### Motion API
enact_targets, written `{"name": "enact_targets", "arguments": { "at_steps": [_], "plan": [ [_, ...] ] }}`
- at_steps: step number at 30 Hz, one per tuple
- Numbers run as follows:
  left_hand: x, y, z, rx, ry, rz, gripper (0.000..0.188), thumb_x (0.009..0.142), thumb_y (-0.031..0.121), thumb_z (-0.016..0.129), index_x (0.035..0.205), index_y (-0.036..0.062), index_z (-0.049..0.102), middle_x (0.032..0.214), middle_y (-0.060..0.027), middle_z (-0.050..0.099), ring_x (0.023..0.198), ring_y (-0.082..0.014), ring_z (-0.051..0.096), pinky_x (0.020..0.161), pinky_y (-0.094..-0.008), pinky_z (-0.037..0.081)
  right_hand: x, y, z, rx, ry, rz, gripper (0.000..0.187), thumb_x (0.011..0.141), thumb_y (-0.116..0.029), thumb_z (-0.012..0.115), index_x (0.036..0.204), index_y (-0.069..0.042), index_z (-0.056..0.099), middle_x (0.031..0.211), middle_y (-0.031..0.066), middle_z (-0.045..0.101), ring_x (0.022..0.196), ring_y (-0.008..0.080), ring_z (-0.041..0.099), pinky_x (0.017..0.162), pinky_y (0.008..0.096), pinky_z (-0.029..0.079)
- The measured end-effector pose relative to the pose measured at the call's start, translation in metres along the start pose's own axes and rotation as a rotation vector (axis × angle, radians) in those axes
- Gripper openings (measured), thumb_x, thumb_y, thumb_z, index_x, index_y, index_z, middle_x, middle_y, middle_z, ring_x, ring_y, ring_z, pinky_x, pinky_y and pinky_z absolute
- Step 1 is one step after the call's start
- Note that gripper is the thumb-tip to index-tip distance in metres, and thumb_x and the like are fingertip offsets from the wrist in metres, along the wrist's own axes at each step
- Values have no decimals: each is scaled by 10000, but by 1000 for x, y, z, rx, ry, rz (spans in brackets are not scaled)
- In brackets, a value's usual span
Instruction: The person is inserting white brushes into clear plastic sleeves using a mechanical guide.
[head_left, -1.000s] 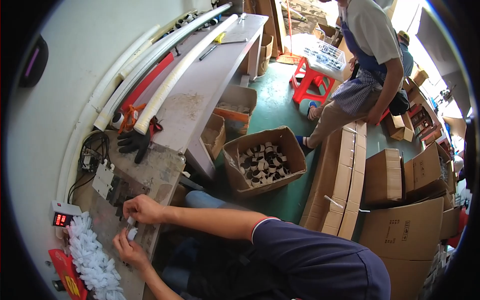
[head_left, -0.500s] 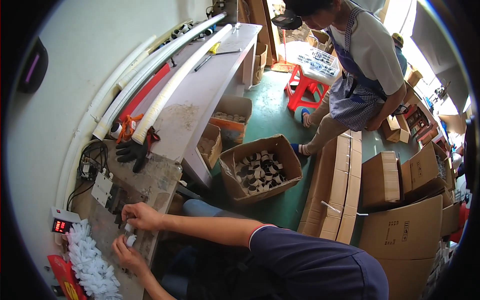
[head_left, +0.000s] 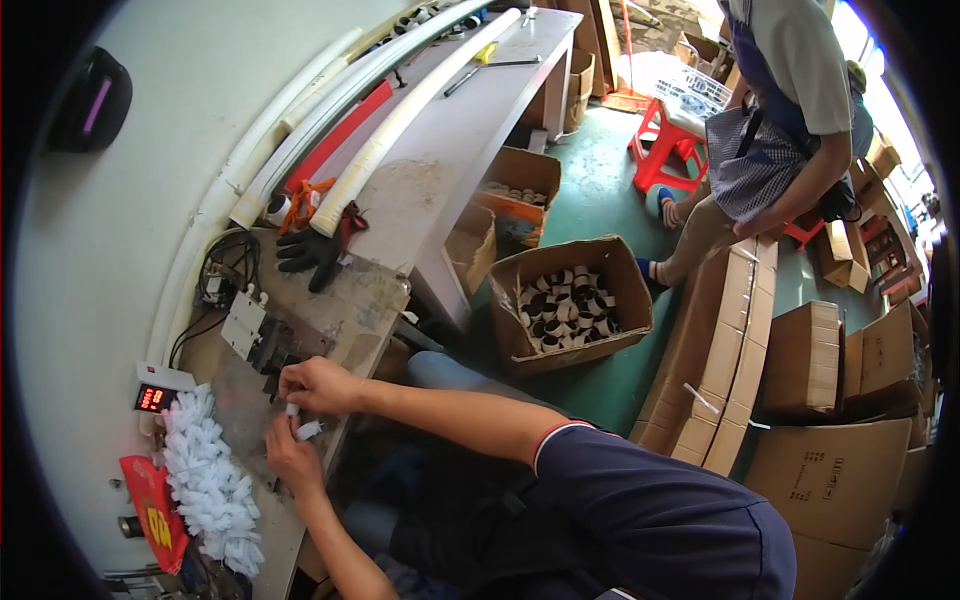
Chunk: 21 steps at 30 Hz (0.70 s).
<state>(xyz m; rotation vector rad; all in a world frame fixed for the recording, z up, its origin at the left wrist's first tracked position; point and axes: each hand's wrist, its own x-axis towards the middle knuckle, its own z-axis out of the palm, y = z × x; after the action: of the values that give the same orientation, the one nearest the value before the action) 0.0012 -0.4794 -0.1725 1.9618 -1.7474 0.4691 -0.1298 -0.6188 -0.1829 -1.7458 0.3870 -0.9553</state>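
My right hand (head_left: 322,385) is closed, its fingertips pinching a small white piece (head_left: 292,409) over the worn bench (head_left: 345,335). Just below it, my left hand (head_left: 292,456) is closed around another small white piece (head_left: 309,431), which sticks out between thumb and fingers. Both pieces look like soft plastic or cloth; their exact kind is too small to tell. The hands nearly touch. Beside my right fingers stands a small dark metal fixture (head_left: 278,350) with a pale plate (head_left: 243,325).
A heap of white pieces (head_left: 210,480) lies by a red packet (head_left: 155,515) and a lit counter box (head_left: 160,390). A black glove (head_left: 310,255) and long tubes (head_left: 410,120) lie farther along. A carton of short pipe pieces (head_left: 505,335) stands on the floor near a co-worker (head_left: 770,150).
The whole view has shifted, so the scene sits farther right. The white piece in my left hand has tilted outward. The co-worker's head has gone out of the picture.
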Motion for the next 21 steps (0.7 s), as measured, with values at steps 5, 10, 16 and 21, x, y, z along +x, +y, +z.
{"name": "enact_targets", "arguments": {
  "at_steps": [5,10,16,21],
  "plan": [
    [-4,-7,1,47,-14,33,134,948,64,659,1071,19,632,972,-177,675,906,-408,636,750,-512,488,-3,-8,-2,0,-62,10,197,872,-199,709,1010,-61,685,840,141,717,805,323,708,718,420,533],
    [-14,-27,4,-30,17,-86,129,1014,92,583,1100,8,628,919,-196,659,816,-394,635,710,-485,480,-6,-16,-1,52,15,26,189,923,-202,687,1025,-43,680,792,134,707,732,267,709,668,401,530],
    [-45,-25,0,-353,133,-443,285,1099,220,480,1127,-10,646,709,-70,512,623,-190,490,583,-347,413,-7,-12,-14,149,31,124,164,921,-140,664,1019,-9,679,821,148,710,754,253,716,696,387,547],
    [-135,-22,-36,-414,441,-610,248,1083,190,502,1089,-16,640,748,-28,571,631,-140,483,609,-304,440,4,1,7,7,102,-78,166,923,-155,688,1032,-36,728,905,130,731,827,268,725,765,402,575]
  ]
}}
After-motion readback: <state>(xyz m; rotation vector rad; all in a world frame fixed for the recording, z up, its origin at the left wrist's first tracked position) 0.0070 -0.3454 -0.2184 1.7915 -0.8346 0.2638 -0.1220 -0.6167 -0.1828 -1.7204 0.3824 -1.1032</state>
